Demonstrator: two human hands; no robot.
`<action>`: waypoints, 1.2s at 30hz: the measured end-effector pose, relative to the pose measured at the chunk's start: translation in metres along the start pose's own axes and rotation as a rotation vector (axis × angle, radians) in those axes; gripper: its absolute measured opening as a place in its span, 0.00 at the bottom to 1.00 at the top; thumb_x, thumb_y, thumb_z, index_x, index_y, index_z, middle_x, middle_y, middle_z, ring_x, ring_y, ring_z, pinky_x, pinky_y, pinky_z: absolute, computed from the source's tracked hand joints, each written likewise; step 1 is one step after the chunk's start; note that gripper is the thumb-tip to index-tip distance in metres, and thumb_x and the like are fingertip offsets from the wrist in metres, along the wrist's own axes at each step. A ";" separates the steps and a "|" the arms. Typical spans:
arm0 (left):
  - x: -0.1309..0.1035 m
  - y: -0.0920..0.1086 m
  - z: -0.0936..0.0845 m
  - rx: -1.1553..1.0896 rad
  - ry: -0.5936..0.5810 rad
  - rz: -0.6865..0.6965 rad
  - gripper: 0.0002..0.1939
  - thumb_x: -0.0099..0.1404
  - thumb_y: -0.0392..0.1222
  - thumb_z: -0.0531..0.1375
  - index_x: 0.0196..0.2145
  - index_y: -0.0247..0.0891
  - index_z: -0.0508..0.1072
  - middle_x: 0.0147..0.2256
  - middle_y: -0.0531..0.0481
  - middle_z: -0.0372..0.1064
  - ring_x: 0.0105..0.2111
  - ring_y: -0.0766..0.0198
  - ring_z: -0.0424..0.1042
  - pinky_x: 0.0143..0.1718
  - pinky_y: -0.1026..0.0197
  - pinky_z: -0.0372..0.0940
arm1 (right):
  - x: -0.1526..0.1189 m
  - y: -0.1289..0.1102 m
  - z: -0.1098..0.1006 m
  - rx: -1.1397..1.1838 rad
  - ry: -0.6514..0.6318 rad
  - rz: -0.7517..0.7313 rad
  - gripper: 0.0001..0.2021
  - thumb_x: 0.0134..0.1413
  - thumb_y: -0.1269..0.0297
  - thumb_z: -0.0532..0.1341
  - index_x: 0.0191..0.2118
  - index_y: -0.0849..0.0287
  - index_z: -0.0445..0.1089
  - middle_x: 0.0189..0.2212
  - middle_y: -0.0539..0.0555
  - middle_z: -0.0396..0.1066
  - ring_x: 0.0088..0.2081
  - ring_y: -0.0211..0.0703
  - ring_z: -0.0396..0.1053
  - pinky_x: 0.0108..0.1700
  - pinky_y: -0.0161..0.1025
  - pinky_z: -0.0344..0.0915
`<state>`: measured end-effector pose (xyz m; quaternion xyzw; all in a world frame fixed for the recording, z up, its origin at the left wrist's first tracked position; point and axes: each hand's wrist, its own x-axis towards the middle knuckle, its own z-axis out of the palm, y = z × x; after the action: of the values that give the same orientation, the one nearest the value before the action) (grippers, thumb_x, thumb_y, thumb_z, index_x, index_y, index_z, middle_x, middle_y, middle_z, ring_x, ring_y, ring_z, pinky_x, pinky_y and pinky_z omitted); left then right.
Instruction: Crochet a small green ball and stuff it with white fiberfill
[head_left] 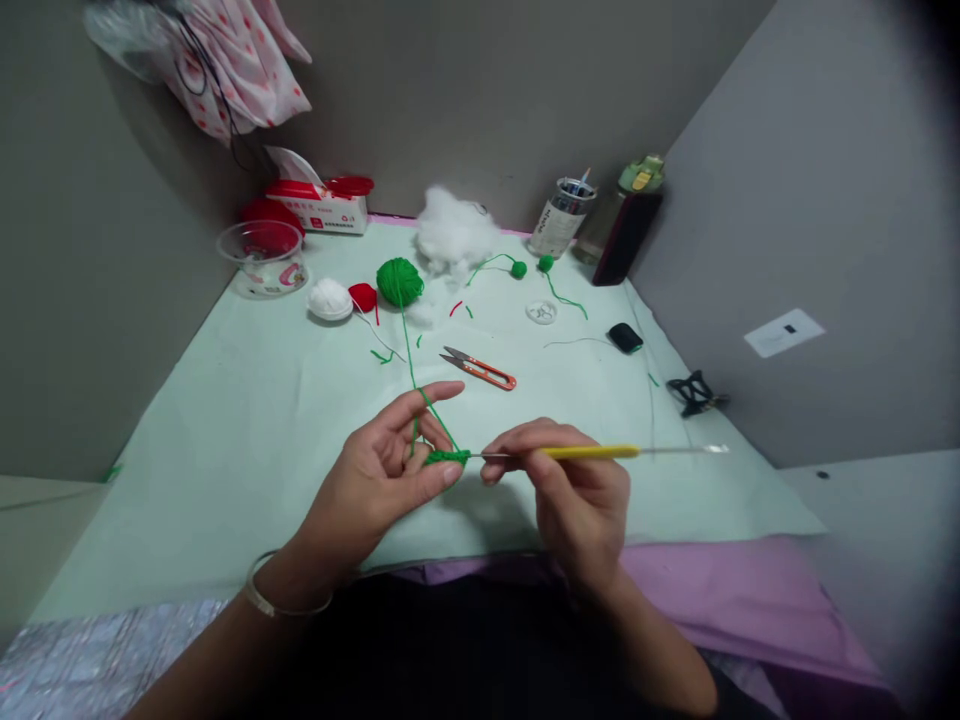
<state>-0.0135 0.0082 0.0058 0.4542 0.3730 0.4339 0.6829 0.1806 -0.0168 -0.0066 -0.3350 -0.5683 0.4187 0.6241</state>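
Note:
My left hand point(397, 455) pinches a small green crochet piece point(448, 457) between thumb and fingers. Its raised index finger carries a strand of green yarn point(409, 350) that runs back to a green yarn ball point(400, 282). In my right hand point(570, 490) is a crochet hook point(592, 452) with a yellow handle, held level like a pen. The hook's thin metal shaft points left and meets the right end of the green piece; its tip is hidden there. Beyond my hands lie orange-handled thread snips point(480, 368), blades pointing left.
White yarn point(330, 299), a small red ball point(363, 297), white stuffing point(454, 230) and two green balls with tails point(518, 270) lie farther back. A plastic tub point(262, 260), tissue box point(322, 208), pen can point(561, 218) and bottle point(607, 225) stand near the partitions. A black clip point(696, 393) is at right.

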 end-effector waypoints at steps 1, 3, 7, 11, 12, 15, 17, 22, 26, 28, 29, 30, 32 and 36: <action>-0.002 0.001 0.000 0.079 0.037 0.017 0.31 0.63 0.38 0.73 0.62 0.49 0.75 0.36 0.56 0.68 0.24 0.77 0.55 0.26 0.69 0.57 | 0.001 0.000 0.000 0.067 0.015 0.062 0.10 0.71 0.70 0.61 0.47 0.53 0.81 0.38 0.52 0.81 0.34 0.38 0.80 0.38 0.38 0.79; -0.004 0.001 0.000 0.206 0.103 0.035 0.30 0.65 0.37 0.71 0.62 0.52 0.75 0.37 0.56 0.69 0.24 0.77 0.53 0.29 0.68 0.58 | 0.004 -0.001 -0.001 0.152 0.039 0.140 0.09 0.70 0.68 0.62 0.44 0.55 0.82 0.36 0.53 0.81 0.32 0.37 0.79 0.35 0.35 0.78; -0.003 -0.002 0.001 0.151 0.010 0.017 0.32 0.64 0.40 0.72 0.64 0.54 0.74 0.37 0.56 0.69 0.23 0.77 0.54 0.27 0.68 0.58 | 0.009 0.001 0.000 0.218 0.020 0.171 0.07 0.69 0.66 0.64 0.42 0.55 0.82 0.34 0.51 0.79 0.30 0.36 0.77 0.33 0.34 0.76; 0.002 -0.011 0.005 -0.074 -0.099 -0.027 0.32 0.65 0.40 0.72 0.65 0.50 0.73 0.31 0.58 0.64 0.23 0.75 0.58 0.25 0.69 0.57 | 0.009 0.007 0.006 0.116 -0.017 0.056 0.07 0.69 0.66 0.65 0.44 0.52 0.82 0.39 0.53 0.80 0.36 0.38 0.76 0.36 0.36 0.75; 0.002 -0.014 0.006 -0.105 -0.087 -0.030 0.32 0.65 0.40 0.72 0.65 0.49 0.73 0.30 0.58 0.64 0.23 0.75 0.59 0.24 0.69 0.58 | 0.008 0.008 0.008 0.072 -0.006 0.029 0.08 0.69 0.67 0.64 0.44 0.51 0.82 0.40 0.52 0.80 0.36 0.38 0.75 0.36 0.36 0.75; 0.003 -0.020 0.012 -0.145 0.019 -0.010 0.32 0.63 0.40 0.73 0.63 0.45 0.75 0.34 0.55 0.68 0.25 0.73 0.61 0.24 0.69 0.59 | 0.002 0.011 0.012 -0.171 0.022 -0.088 0.11 0.69 0.71 0.63 0.47 0.49 0.81 0.39 0.52 0.80 0.37 0.39 0.76 0.37 0.38 0.76; 0.002 -0.022 0.015 -0.185 0.082 0.010 0.32 0.62 0.40 0.74 0.62 0.43 0.75 0.35 0.54 0.70 0.26 0.73 0.62 0.23 0.70 0.59 | -0.003 0.013 0.014 -0.405 0.000 -0.224 0.14 0.66 0.73 0.65 0.51 0.47 0.81 0.42 0.53 0.80 0.42 0.44 0.78 0.42 0.43 0.78; 0.002 -0.016 0.021 -0.370 0.058 -0.085 0.36 0.59 0.40 0.75 0.63 0.37 0.73 0.32 0.56 0.69 0.21 0.77 0.55 0.19 0.71 0.56 | -0.004 0.016 0.014 -0.480 0.034 -0.331 0.18 0.65 0.74 0.65 0.54 0.45 0.80 0.46 0.55 0.79 0.45 0.46 0.79 0.44 0.45 0.79; 0.003 -0.010 0.020 -0.369 0.071 -0.097 0.39 0.59 0.38 0.75 0.66 0.34 0.69 0.32 0.54 0.70 0.23 0.75 0.56 0.19 0.71 0.56 | 0.005 0.018 0.011 -0.060 0.066 -0.072 0.12 0.69 0.71 0.63 0.47 0.48 0.82 0.41 0.52 0.80 0.39 0.41 0.77 0.39 0.40 0.76; 0.003 -0.011 0.019 -0.348 0.078 -0.088 0.40 0.59 0.38 0.75 0.67 0.34 0.67 0.34 0.53 0.71 0.25 0.74 0.60 0.20 0.71 0.56 | 0.008 0.020 0.009 0.106 0.056 0.023 0.09 0.70 0.68 0.63 0.45 0.48 0.82 0.41 0.51 0.80 0.36 0.39 0.76 0.38 0.39 0.74; 0.003 -0.011 0.019 -0.336 0.076 -0.088 0.41 0.60 0.38 0.75 0.68 0.34 0.66 0.35 0.51 0.72 0.26 0.73 0.61 0.20 0.71 0.57 | 0.009 0.021 0.008 0.154 0.035 0.058 0.09 0.70 0.67 0.63 0.45 0.49 0.81 0.41 0.51 0.80 0.35 0.38 0.75 0.39 0.39 0.74; 0.003 -0.012 0.018 -0.323 0.070 -0.090 0.42 0.60 0.38 0.74 0.68 0.34 0.65 0.36 0.50 0.72 0.27 0.72 0.62 0.20 0.71 0.57 | 0.009 0.022 0.007 0.180 0.013 0.081 0.08 0.70 0.66 0.63 0.45 0.49 0.81 0.42 0.51 0.80 0.35 0.38 0.75 0.39 0.39 0.73; 0.003 -0.013 0.018 -0.299 0.050 -0.086 0.44 0.61 0.39 0.74 0.70 0.34 0.63 0.37 0.49 0.72 0.28 0.70 0.64 0.20 0.71 0.58 | 0.009 0.023 0.007 0.184 -0.020 0.096 0.08 0.70 0.65 0.64 0.45 0.49 0.82 0.42 0.52 0.80 0.37 0.38 0.75 0.38 0.38 0.71; 0.002 -0.016 0.016 -0.267 0.036 -0.071 0.47 0.61 0.40 0.74 0.73 0.35 0.59 0.38 0.49 0.72 0.29 0.70 0.64 0.21 0.70 0.60 | 0.009 0.023 0.006 0.137 -0.017 0.090 0.08 0.69 0.64 0.65 0.45 0.49 0.83 0.41 0.52 0.80 0.38 0.38 0.73 0.38 0.37 0.70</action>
<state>0.0055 0.0022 -0.0042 0.3378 0.3399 0.4636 0.7453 0.1714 0.0004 -0.0228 -0.3130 -0.5278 0.4871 0.6215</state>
